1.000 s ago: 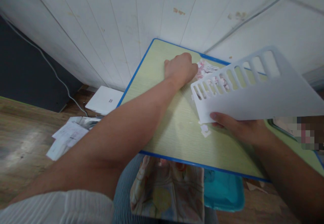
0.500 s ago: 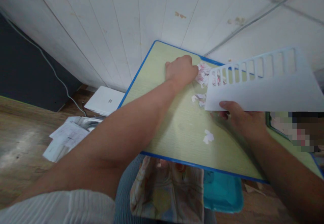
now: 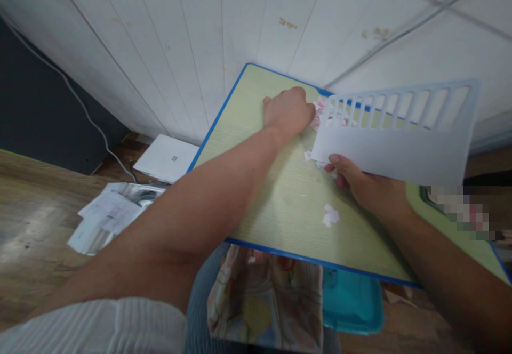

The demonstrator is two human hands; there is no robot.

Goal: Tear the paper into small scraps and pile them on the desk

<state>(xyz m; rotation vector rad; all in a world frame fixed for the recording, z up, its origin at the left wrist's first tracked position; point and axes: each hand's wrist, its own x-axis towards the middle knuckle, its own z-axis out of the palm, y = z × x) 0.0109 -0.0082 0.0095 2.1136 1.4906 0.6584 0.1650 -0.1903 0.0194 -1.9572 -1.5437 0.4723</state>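
My left hand (image 3: 288, 110) rests on the table near its far edge, fingers curled and turned away from me. It lies right beside a heap of torn paper scraps (image 3: 320, 110); whatever its fingers hold is hidden. My right hand (image 3: 354, 180) grips the lower edge of a white slotted panel (image 3: 384, 154), thumb on the near face. The panel is tilted above the table, with a row of slots along its top, and covers part of the heap. Below it on the tabletop lies a small cluster of white paper scraps (image 3: 330, 215).
The pale green table (image 3: 276, 204) has a blue edge and stands against a white panelled wall (image 3: 192, 39). A patterned cloth bag (image 3: 268, 300) and a turquoise tub (image 3: 354, 300) are below its front edge. A white box (image 3: 166, 157) and papers (image 3: 110, 210) lie at left.
The right hand has brought the slotted panel left and tilted it, its right end now lower and fully in view. The left hand has hardly moved.
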